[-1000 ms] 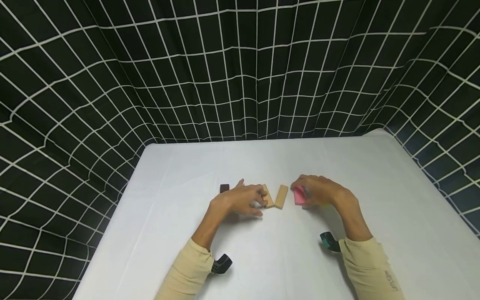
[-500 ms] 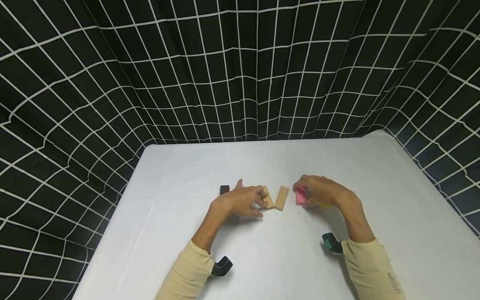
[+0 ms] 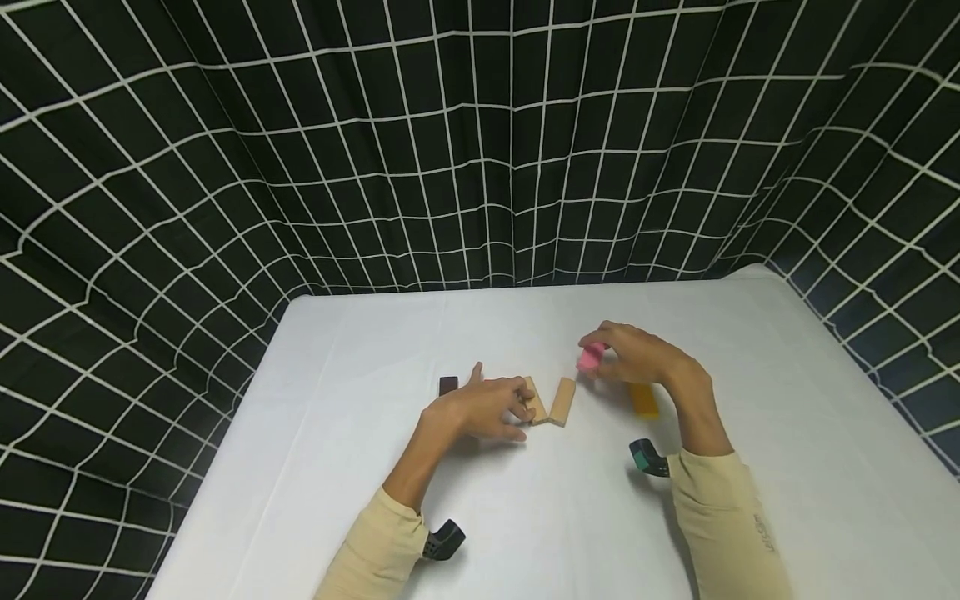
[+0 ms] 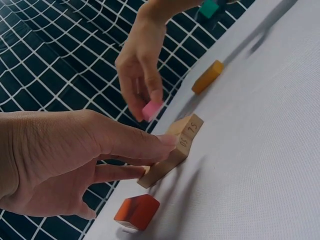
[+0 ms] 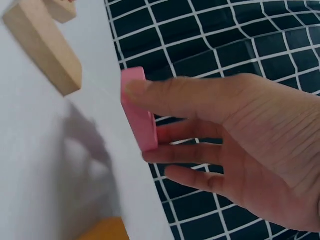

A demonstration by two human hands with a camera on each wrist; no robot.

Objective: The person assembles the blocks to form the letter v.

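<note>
My right hand (image 3: 637, 354) pinches a small pink block (image 3: 591, 357) between thumb and fingers, held beyond the right wooden block (image 3: 562, 400). The right wrist view shows the thumb on one side of the pink block (image 5: 140, 112) and fingers at its far edge. My left hand (image 3: 480, 408) lies with loosely bent fingers over the left wooden block (image 3: 536, 400), fingertips right at it. The two wooden blocks form a V, their near ends together. Handwritten numbers mark the ends of the wooden blocks (image 4: 182, 144) in the left wrist view.
An orange-yellow block (image 3: 643, 402) lies below the right hand. A dark block (image 3: 447, 384) sits left of the left hand. The left wrist view shows a red-orange block (image 4: 137, 212) near that hand. White cloth covers the table (image 3: 525, 517); a black gridded curtain (image 3: 480, 150) stands behind.
The right hand has moved away from the body and slightly left with the pink block, uncovering the orange-yellow block. The left hand and wooden blocks hold their places.
</note>
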